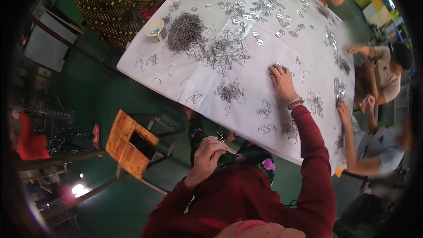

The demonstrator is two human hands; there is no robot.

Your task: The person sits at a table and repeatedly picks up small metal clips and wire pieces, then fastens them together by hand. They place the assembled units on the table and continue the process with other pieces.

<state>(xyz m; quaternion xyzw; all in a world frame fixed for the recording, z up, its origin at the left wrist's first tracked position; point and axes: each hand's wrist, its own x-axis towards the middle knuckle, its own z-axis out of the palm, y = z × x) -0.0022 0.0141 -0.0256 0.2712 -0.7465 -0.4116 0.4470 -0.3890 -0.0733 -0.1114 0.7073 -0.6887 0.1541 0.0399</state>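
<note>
My left hand (209, 155) is closed in front of my body, off the table's near edge. A thin, light-coloured pointed thing (233, 152) sticks out of its fingers to the right; its kind is unclear. On the white-covered table (260, 105), my right hand (282, 81) reaches forward with its fingers bent down together. Small shiny metal pieces show at its fingertips, but what they grip is hidden. Left of that hand lies a small heap of bent wire hooks (230, 91). Loose wire hooks (263, 109) also lie nearer to me, left of my right forearm.
A big pile of wire hooks (185, 31) stands beside a white tub (155, 31) at the far left. Flat metal buckles (260, 11) are scattered over the table's far half. Several people sit around the table. A wooden stool (130, 143) stands at left.
</note>
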